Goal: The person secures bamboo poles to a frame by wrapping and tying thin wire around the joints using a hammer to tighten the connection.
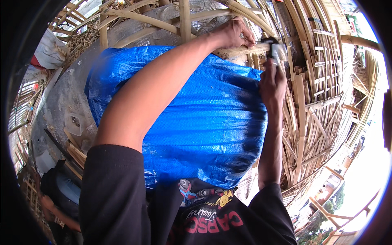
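The left hand is above a piece of bamboo, beyond the far edge of a blue sheet. Its fingers are bent, and thumb and fingertips come near together. Whether they meet, or whether something small is between them, one cannot tell. The right hand is curled firmly around the lower part of a tool, which has a dark head and a pale, shiny part below it. The head is beside the right end of the bamboo piece; if they are touching, it is not clear.

The left forearm crosses over the blue sheet, and the right forearm runs along its right edge. The sheet is wrinkled and spreads in front of a dark printed shirt. Past the sheet, bamboo poles cross each other. On the right, many bamboo strips lie close together, partly woven. On the left there is a whitish plastic container on a grey surface, and at the lower left another person's hand is visible.
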The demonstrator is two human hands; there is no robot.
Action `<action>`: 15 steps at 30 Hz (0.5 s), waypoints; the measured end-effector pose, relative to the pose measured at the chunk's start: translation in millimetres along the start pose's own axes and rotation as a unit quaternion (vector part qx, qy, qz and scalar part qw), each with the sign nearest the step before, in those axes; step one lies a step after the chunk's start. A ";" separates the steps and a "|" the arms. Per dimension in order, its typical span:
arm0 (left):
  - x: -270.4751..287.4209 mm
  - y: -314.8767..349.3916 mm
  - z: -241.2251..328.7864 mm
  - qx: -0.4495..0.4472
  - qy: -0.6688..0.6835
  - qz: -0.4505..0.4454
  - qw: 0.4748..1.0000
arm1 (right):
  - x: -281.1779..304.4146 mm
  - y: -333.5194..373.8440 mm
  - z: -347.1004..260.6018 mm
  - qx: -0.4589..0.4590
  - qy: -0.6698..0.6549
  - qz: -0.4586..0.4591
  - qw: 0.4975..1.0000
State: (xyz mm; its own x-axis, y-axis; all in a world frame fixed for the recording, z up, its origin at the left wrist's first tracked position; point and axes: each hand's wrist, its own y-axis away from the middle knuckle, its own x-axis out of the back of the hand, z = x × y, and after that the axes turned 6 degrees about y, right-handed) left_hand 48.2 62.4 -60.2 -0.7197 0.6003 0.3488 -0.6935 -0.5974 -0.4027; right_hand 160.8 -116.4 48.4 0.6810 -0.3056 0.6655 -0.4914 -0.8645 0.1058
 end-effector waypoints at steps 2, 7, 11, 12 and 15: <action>6.0 2.0 -0.2 0.005 0.000 -0.019 1.000 | 0.4 -6.4 -5.6 0.026 0.166 -0.006 0.986; 3.4 -1.4 1.2 -0.016 0.003 0.019 1.000 | -4.1 0.9 -0.4 0.013 0.029 0.026 0.999; 1.2 6.6 0.4 0.001 -0.006 -0.012 1.000 | -9.3 7.8 -4.4 0.026 -0.009 0.048 0.998; 1.8 2.3 -0.8 0.011 -0.013 0.001 1.000 | -10.8 8.1 -3.1 0.014 -0.045 0.076 0.996; -0.1 -1.5 -1.7 0.014 -0.008 0.014 1.000 | -7.7 -2.4 8.1 -0.043 0.105 -0.001 0.994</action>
State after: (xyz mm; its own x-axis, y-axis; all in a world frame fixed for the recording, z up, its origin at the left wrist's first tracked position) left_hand 49.4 64.1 -61.2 -0.7395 0.5743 0.3511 -0.6731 -0.6291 -0.3888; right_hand 161.1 -115.2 37.1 0.5580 -0.2071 0.8036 -0.5417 -0.8245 0.1636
